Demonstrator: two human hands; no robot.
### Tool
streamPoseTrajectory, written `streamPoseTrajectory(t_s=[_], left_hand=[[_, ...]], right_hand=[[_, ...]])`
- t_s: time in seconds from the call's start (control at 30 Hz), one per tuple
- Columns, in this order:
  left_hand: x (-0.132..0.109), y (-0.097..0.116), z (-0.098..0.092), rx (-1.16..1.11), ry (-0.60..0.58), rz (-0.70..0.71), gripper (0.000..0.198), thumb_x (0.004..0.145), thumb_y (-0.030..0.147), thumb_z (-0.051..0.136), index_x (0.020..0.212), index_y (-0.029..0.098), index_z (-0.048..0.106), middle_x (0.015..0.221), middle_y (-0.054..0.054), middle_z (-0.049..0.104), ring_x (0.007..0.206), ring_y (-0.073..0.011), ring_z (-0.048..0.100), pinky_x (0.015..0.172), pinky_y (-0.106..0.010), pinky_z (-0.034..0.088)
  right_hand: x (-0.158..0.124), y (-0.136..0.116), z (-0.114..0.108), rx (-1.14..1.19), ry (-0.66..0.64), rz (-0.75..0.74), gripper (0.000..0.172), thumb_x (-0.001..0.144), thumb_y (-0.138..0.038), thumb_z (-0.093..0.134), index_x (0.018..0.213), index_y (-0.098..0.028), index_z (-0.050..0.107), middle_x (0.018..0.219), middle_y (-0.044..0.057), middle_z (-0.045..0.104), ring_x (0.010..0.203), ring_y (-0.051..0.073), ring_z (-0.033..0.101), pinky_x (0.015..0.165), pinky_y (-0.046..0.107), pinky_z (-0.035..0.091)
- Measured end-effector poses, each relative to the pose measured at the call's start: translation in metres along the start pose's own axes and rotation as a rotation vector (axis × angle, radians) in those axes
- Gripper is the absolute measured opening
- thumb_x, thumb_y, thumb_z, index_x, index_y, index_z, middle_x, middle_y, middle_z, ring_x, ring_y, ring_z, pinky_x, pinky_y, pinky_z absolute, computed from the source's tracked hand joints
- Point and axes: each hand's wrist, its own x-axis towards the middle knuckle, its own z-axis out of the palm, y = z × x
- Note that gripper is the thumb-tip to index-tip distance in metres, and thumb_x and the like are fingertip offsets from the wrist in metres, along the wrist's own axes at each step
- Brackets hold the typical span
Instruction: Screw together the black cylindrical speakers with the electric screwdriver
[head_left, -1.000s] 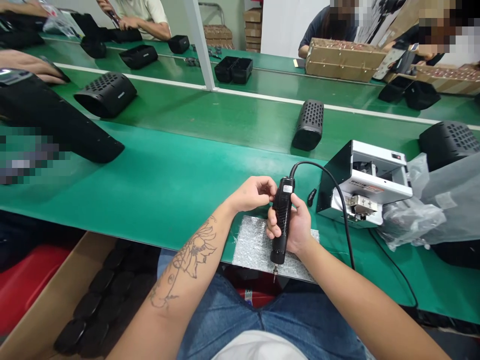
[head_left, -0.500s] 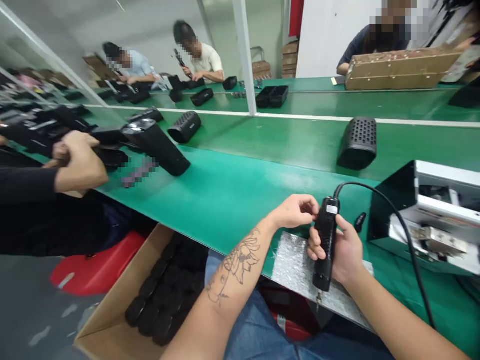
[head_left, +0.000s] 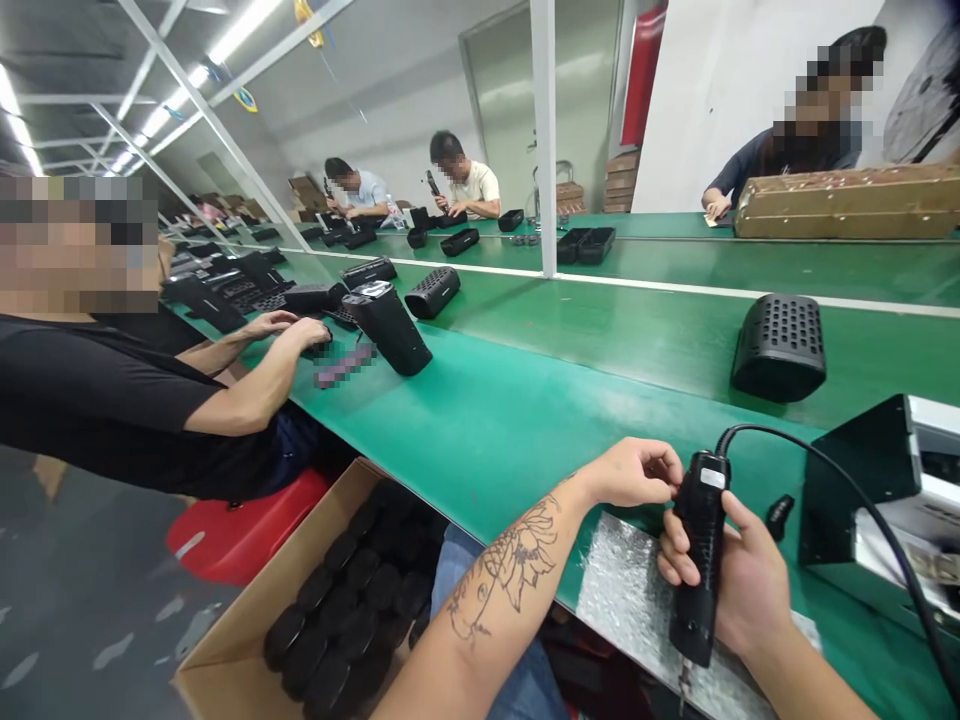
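A black corded electric screwdriver (head_left: 699,560) is gripped in my right hand (head_left: 754,575), its bit pointing down toward me past the table edge. My left hand (head_left: 634,472) is right beside the tool's upper end, fingers curled together. Whatever those fingertips pinch or touch is hidden behind the screwdriver. Under both hands lies a silvery textured sheet (head_left: 626,580) on the green table. A small black part (head_left: 780,517) rests to the right of the tool.
Beyond my hands stands a black perforated housing (head_left: 780,350). A white and black machine (head_left: 862,480) is at the right. A cardboard box (head_left: 247,620) of black round-ended pieces sits below left. To the left a co-worker (head_left: 247,400) handles dark parts; another housing (head_left: 394,330) stands nearby.
The view has tilted up and turned left, so the scene sits lower and further right. My hands hold nearly the same pose; the neighbouring co-worker's arms are stretched out further over the table.
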Motion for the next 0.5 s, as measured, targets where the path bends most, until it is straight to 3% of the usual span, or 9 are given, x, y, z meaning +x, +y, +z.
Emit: streamPoseTrajectory(t_s=[0.5], left_hand=[[-0.001,0.0015,0.0015,0.023,0.015,-0.04,0.023,0.065,0.003,0.069,0.084,0.015,0.067,0.08,0.003,0.069,0.075,-0.0087,0.065,0.077,-0.022,0.054]], right_hand=[[0.002,0.0009,-0.0039,0.019,0.017,0.02,0.039,0.091,-0.059,0.067,0.093,-0.021,0.069,0.066,0.003,0.057,0.043,0.016,0.046,0.049,0.038,0.051]])
